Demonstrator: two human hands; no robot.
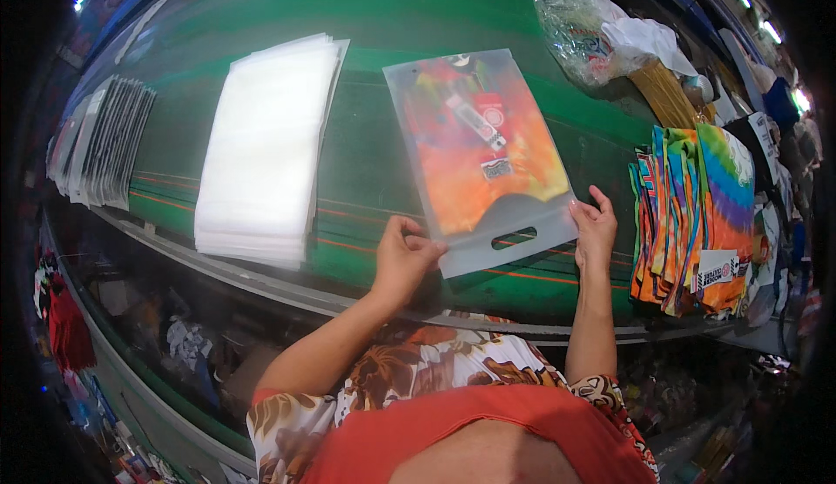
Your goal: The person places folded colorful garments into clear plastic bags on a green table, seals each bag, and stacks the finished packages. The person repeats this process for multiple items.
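Between my hands lies a frosted plastic bag [486, 157] with a cut-out handle at its near end. Through it shows a folded tie-dye garment [450, 190] in orange, yellow and red, bearing a tag and a sticker. My left hand [408, 255] pinches the bag's near left edge. At the opposite edge, my right hand [594, 226] grips the bag with the thumb on top. Left of it rests a stack of white translucent plastic bags [261, 151]. A row of folded tie-dye garments [692, 216] with a white tag stands to the right.
The green work surface [366, 124] has a metal front edge [287, 288] close to my body. At far left are several filled plastic bags [108, 144], overlapping in a row. Crumpled clear plastic [575, 26] and a brown taped item [663, 92] lie at the back right.
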